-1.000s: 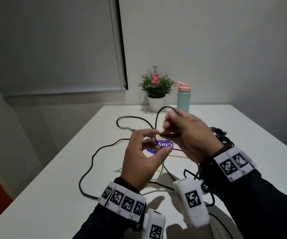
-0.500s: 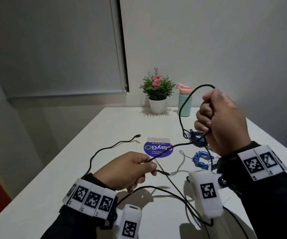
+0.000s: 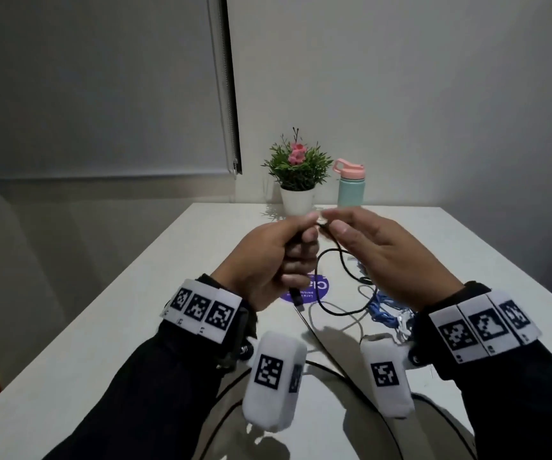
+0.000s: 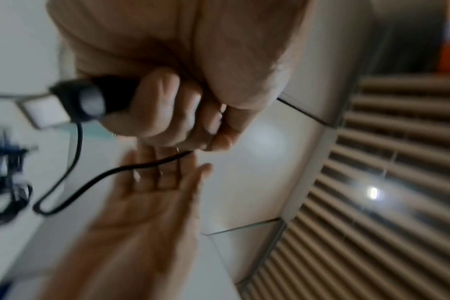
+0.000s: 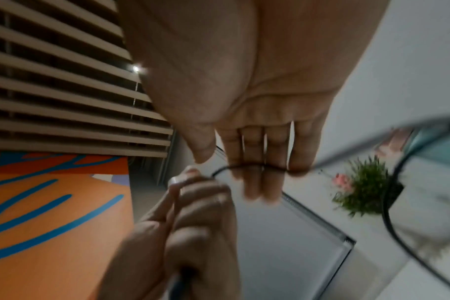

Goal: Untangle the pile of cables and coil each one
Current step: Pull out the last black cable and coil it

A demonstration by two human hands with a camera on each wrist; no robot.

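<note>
Nearest, loose black cable strands [image 3: 321,366] snake over the smooth white table [image 3: 155,293] between the two dark sleeves. Above them both hands are raised over the table's middle. The left hand [image 3: 268,260] is a fist with its fingers curled round the thin, round black cable [image 3: 334,257]; the cable's thick, blunt plug [image 4: 90,99] sticks out of the bottom of the fist and points down toward the table, so the held stretch runs roughly upright. The right hand [image 3: 391,257] has its fingers straight and pressed side by side, with the cable lying across their inner faces; whether the thumb pinches it I cannot tell. Between the hands the cable sags in a narrow U-shaped loop. Under the right wrist lies a bundled blue cable [image 3: 384,315], beside a round purple sticker [image 3: 314,292]. Farthest stand a potted plant [image 3: 298,174] and a matte mint bottle [image 3: 351,187].
</note>
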